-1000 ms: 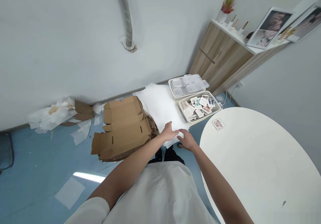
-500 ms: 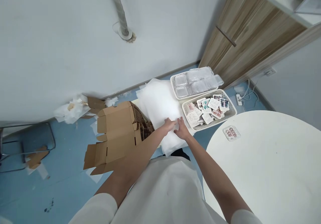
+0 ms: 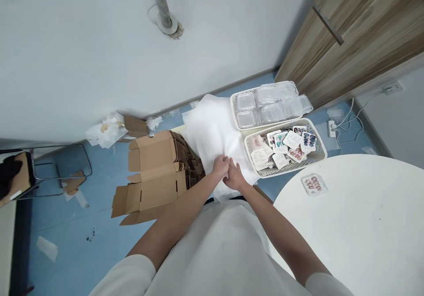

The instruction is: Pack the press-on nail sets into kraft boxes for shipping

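Observation:
A stack of thin white packing foam sheets (image 3: 212, 126) lies in front of me, its top wrinkled toward my fingers. My left hand (image 3: 221, 167) is closed at the sheets' near part, pinching the top sheet. Right beside it, fingertips nearly touching, my right hand (image 3: 234, 177) is also closed on the sheet; its fingertips are partly hidden. Left of the foam stands a pile of flattened brown cardboard boxes (image 3: 155, 168). On the right are a basket of clear plastic boxes (image 3: 273, 101) and a basket of carded press-on nails (image 3: 286, 148).
A round white table (image 3: 357, 225) at right carries a clear box of pink nails (image 3: 314, 184). A wood-grain cabinet (image 3: 351, 39) and a power strip (image 3: 331, 129) with cables stand beyond. A folding chair (image 3: 59, 168) and paper scraps are on the blue floor at left.
My hands have come together and closed on the top foam sheet, which is now bunched and wrinkled. The view has shifted slightly, bringing more of the left side in.

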Available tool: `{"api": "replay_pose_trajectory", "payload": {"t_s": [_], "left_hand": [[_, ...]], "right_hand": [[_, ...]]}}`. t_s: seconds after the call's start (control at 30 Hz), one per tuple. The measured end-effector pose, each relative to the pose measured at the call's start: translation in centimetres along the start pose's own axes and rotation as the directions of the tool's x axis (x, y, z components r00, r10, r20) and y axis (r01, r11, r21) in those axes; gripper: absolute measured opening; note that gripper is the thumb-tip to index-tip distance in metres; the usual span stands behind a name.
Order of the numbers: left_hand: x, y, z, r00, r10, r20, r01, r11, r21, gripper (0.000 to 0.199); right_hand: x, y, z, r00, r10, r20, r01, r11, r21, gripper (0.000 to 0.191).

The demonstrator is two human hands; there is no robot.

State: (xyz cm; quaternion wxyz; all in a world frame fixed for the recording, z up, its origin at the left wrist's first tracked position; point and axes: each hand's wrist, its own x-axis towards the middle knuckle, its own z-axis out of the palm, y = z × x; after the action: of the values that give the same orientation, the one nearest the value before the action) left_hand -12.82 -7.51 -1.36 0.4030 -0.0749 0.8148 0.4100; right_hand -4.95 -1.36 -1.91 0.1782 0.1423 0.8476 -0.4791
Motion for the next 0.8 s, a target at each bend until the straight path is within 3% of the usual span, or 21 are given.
{"api": "replay_pose_trajectory", "payload": {"t_s": [0.17, 0.3, 0.43, 0.57, 0.67, 0.8], "left_hand": [[0.4, -0.2, -0.8, 0.993, -0.029, -0.113, 0.031, 0.999, 0.016, 0.017], [0.5, -0.2, -1.3, 0.982, -0.044, -0.183, 0.052, 0.998, 0.034, 0.018], [0.2, -0.2, -1.7, 0.977, -0.044, -0.211, 0.054, 0.998, 0.043, 0.018], [-0.1, -0.1, -2.0, 0.973, -0.046, -0.226, 0.058, 0.997, 0.046, 0.017], [-0.4, -0.2, -2.0, 0.973, -0.046, -0.226, 0.057, 0.997, 0.045, 0.017], [-0.6, -0.5, -1.8, 0.974, -0.051, -0.219, 0.058, 0.998, 0.026, 0.018]], "right_hand": [[-0.7, -0.7, -0.5, 0.996, -0.091, -0.016, 0.091, 0.996, 0.006, 0.073], [-0.8, 0.3, -0.9, 0.967, 0.006, -0.254, 0.022, 0.994, 0.106, 0.053], [-0.2, 1.1, -1.4, 0.904, 0.126, -0.409, -0.053, 0.982, 0.184, 0.058], [0.8, 0.8, -2.2, 0.898, 0.115, -0.424, -0.011, 0.971, 0.241, 0.068], [1.6, 0.3, -3.0, 0.919, 0.151, -0.364, -0.043, 0.957, 0.288, 0.074], [2.6, -0.3, -4.0, 0.93, 0.191, -0.315, -0.108, 0.959, 0.263, 0.064]]}}
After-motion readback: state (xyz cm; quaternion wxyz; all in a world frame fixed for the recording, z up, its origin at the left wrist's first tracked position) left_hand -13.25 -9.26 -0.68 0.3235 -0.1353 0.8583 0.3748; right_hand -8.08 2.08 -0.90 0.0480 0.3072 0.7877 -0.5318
